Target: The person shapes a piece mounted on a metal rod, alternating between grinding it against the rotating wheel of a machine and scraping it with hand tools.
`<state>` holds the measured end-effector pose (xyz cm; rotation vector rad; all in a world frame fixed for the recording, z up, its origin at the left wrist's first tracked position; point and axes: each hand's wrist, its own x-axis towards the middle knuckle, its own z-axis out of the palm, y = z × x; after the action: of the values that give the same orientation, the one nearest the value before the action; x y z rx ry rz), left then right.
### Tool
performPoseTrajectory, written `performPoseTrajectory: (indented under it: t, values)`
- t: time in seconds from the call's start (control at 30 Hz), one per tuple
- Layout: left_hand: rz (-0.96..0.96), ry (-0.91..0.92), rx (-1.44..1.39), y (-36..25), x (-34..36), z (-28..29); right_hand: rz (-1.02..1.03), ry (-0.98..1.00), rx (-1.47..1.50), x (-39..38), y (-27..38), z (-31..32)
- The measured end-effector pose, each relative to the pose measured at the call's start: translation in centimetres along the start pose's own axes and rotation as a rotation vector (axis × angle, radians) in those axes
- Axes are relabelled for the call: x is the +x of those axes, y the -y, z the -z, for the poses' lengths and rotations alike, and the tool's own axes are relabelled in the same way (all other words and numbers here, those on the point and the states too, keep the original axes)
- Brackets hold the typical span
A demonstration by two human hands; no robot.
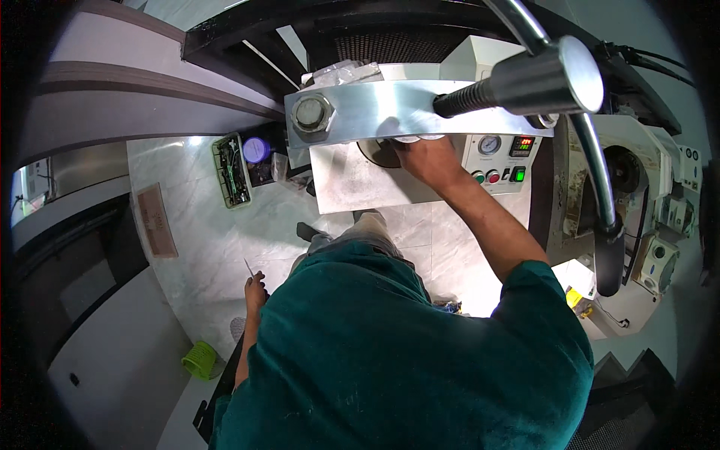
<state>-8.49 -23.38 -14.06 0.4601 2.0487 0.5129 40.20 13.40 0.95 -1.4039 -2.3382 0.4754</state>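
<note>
My left hand (pixel 256 291) hangs low at my left side. Its fingers are closed on a thin pointed metal tool (pixel 249 268); whether it is a blade or tweezers I cannot tell. In front of me stands a white press machine (pixel 352 184) with a thick metal crossbeam (pixel 367 105) over it. My right hand (pixel 429 161) reaches in under this beam, beside a dark round plate (pixel 379 153). The beam hides its fingertips, so I cannot see what they touch. A control panel (pixel 499 161) with a gauge, a lit display and buttons is right of my wrist.
Over the beam's right side juts a large screw with a metal hub (pixel 551 79) and a long handle (pixel 600 180). On the floor to the left are a tool tray (pixel 231 171), a purple-lidded tub (pixel 256 149) and a green basket (pixel 199 361). Another machine (pixel 619 169) stands at right.
</note>
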Motion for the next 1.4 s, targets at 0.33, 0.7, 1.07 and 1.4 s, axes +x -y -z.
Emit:
performPoseTrajectory:
  t: [0.33, 0.7, 1.07, 1.4]
  values:
    - [0.008, 0.012, 0.2, 5.6, 1.2, 1.6, -0.796, -0.728, 1.215, -6.9, 3.1, -0.7]
    - [0.286, -0.031, -0.051, -4.0, 0.8, 0.4, -0.434, -0.188, 0.231, -2.5, 1.7, 0.8]
    - [0.059, 0.024, 0.024, -1.2, -0.6, -0.9, -0.091, -0.064, -0.031, -0.6, -0.1, -0.3]
    - [0.018, 0.007, 0.125, 0.7, 0.0, 0.0, 0.008, -0.183, -0.103, -0.7, -0.2, 0.4]
